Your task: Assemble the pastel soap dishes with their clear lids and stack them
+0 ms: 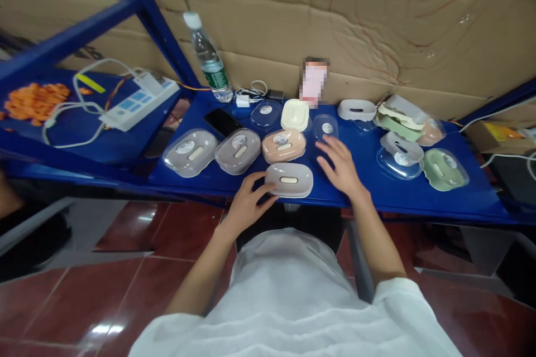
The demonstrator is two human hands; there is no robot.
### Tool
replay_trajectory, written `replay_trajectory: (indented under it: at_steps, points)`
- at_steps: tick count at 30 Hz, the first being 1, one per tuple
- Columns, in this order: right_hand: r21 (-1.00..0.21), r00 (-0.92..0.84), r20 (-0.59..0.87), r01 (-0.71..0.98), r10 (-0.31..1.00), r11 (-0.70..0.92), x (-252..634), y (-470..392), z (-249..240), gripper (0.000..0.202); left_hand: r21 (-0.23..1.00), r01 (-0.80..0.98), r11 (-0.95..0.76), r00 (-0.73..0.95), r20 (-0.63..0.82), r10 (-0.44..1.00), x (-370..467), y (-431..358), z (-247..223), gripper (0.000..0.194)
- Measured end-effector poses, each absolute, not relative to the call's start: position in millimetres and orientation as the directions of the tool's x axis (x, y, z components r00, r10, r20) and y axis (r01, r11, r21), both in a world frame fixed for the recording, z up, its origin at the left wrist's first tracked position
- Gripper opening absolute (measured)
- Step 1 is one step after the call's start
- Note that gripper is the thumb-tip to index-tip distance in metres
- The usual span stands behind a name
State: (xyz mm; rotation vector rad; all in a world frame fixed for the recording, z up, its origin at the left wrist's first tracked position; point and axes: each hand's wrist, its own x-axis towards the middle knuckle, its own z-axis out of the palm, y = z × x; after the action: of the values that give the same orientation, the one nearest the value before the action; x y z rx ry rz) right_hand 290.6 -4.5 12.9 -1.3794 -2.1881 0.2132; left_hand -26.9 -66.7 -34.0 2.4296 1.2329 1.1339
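Note:
A grey soap dish [299, 185] with a pale oval piece in its middle lies at the table's front edge, without a clear lid. My left hand [248, 205] has its fingers and thumb around the dish's left end. To the right, my right hand [341, 167] is open with fingers spread, its fingertips by the lower edge of a clear lid [325, 127] with a round sticker; I cannot tell whether they touch. Behind the dish sit a peach soap dish [272, 152] and a grey lidded dish [228, 160], with another grey one [195, 164] farther left.
A cream dish [290, 114], a phone [226, 121] and a water bottle [211, 64] stand toward the back. Several dish parts and a green dish [444, 169] lie right. A power strip [138, 103] and orange pieces [37, 101] are on the left shelf.

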Motion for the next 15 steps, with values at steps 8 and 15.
replay_trajectory:
  at_steps: [8,15]
  points:
    - [-0.247,0.015,0.360,0.966,0.933,0.080,299.7,-18.0,-12.2,0.050,0.413,0.662,-0.625,0.361,0.555,0.750,-21.6,-65.9,-38.5,0.022]
    - [-0.589,-0.038,0.418,0.749,0.908,0.303,306.1,-71.5,-9.1,0.047,0.398,0.687,-0.608,0.349,0.553,0.756,-20.6,-66.9,-38.2,0.021]
